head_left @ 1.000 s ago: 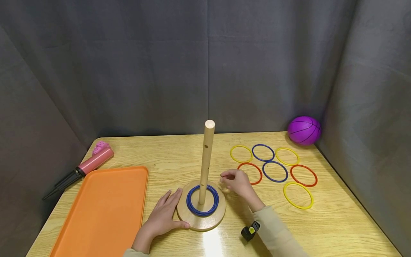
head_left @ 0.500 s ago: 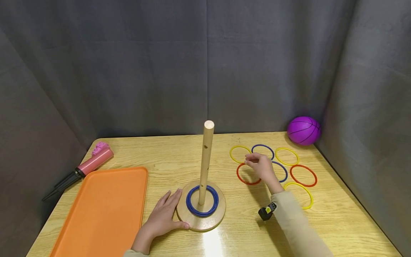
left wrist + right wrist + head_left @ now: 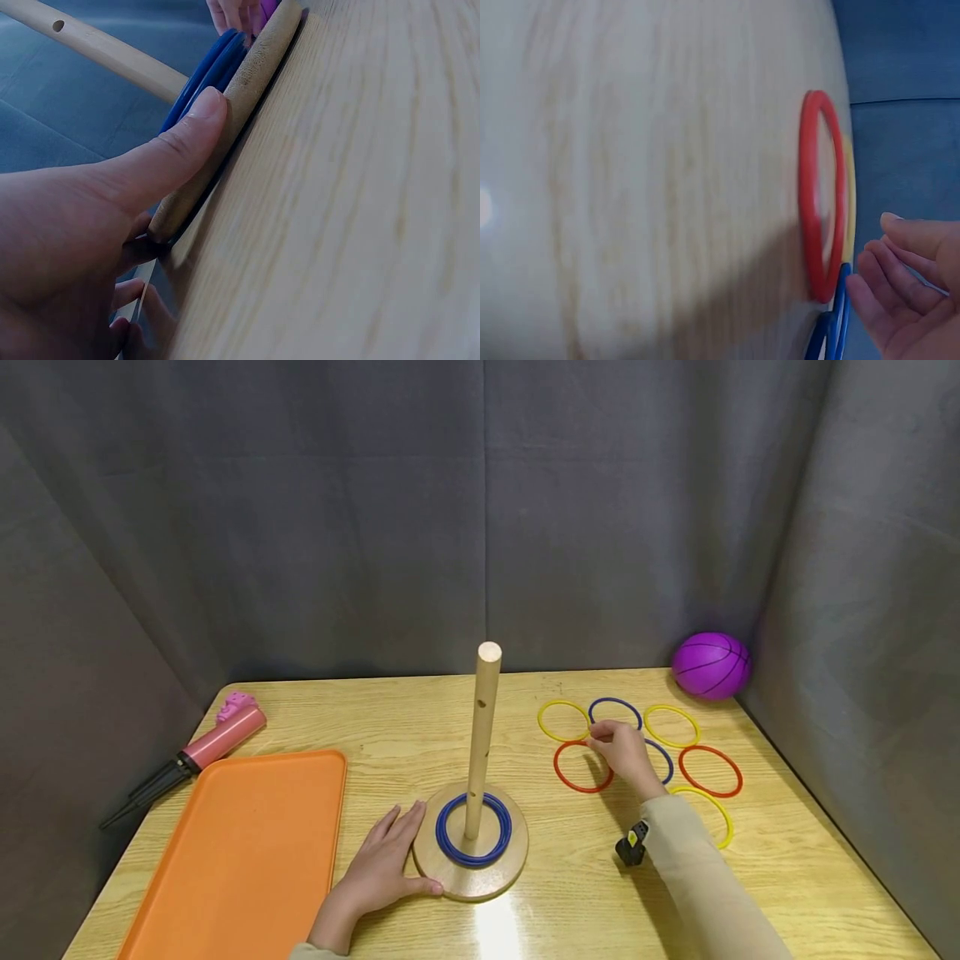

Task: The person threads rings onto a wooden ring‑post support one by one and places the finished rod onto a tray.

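1. The wooden peg stand (image 3: 471, 852) served as landmark; its upright post (image 3: 482, 737) rose from a round base that carried stacked blue rings (image 3: 474, 828).
2. The left hand (image 3: 381, 867) lay flat on the table (image 3: 525, 918) against the left edge of the base, fingers straight and thumb pressed to the rim, as the left wrist view showed; it gripped nothing.
3. The right hand (image 3: 624, 753) hovered to the right of the stand and farther back, among the loose rings, fingers loosely curved and parted; the right wrist view showed nothing held between them.
4. The nearer blue ring (image 3: 663, 763) lay flat, partly hidden under that hand, with fingertips at its left rim; whether they touched it could not be told.
5. The red ring (image 3: 573, 777) lay flat just left of those fingertips, between hand and stand.
6. The right hand was plainly the closer of the two to both rings; the left was well apart from them.
7. An orange tray (image 3: 240, 852) lay left of the stand, and a purple ball (image 3: 710, 665) far right behind.
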Demonstrator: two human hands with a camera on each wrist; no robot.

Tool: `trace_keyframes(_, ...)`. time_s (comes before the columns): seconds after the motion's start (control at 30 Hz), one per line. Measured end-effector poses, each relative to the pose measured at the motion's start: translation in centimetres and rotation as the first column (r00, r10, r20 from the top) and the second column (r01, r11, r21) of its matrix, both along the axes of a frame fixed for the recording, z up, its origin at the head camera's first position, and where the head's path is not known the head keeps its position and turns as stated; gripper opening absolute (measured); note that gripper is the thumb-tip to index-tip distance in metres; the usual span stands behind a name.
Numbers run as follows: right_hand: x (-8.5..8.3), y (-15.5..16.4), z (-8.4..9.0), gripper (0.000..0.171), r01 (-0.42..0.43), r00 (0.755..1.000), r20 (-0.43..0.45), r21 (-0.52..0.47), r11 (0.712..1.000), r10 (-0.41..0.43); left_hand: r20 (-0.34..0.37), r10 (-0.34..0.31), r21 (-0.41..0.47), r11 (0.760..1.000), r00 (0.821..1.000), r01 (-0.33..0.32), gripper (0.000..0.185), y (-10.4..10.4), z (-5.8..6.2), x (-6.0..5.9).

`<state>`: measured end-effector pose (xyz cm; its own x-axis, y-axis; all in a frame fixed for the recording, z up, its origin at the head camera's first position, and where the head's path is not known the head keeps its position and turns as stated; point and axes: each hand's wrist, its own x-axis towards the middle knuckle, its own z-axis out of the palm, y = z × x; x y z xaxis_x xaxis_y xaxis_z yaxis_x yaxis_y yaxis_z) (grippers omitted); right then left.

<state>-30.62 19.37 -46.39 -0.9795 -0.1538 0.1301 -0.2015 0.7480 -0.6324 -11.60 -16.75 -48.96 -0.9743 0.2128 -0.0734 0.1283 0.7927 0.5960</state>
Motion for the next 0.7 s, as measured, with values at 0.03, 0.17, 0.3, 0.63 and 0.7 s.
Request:
trace_keyframes(0.03, -0.01, 0.01, -0.07, 0.024, -0.004, 1.0, -0.001, 0.004, 1.0, 0.004, 0.0, 0.0, 0.0, 1.0, 1.0, 0.0, 0.118, -0.01, 0.0, 0.0)
trace_keyframes(0.17, -0.03, -0.03, -0.27, 0.024, -0.017, 1.0, 0.006, 0.033, 0.999, 0.017, 0.0, 0.0, 0.003, 1.0, 1.0, 0.0, 0.118, -0.02, 0.08, 0.04)
trace_keyframes(0.3, 0.01, -0.1, -0.37, 0.024, -0.026, 0.999, 0.026, 0.055, 0.998, 0.025, 0.004, 0.0, 0.005, 1.0, 1.0, -0.001, 0.118, 0.03, 0.15, 0.07)
trace_keyframes(0.63, 0.36, -0.46, -0.41, 0.011, -0.053, 0.997, 0.055, 0.099, 0.994, 0.048, 0.002, 0.0, -0.001, 1.0, 1.0, 0.0, 0.118, 0.01, 0.09, 0.03)
trace_keyframes(0.7, 0.46, -0.55, -0.39, 0.008, -0.058, 0.997, 0.064, 0.119, 0.991, 0.051, 0.001, 0.0, -0.002, 1.0, 1.0, 0.0, 0.118, 0.01, 0.11, 0.02)
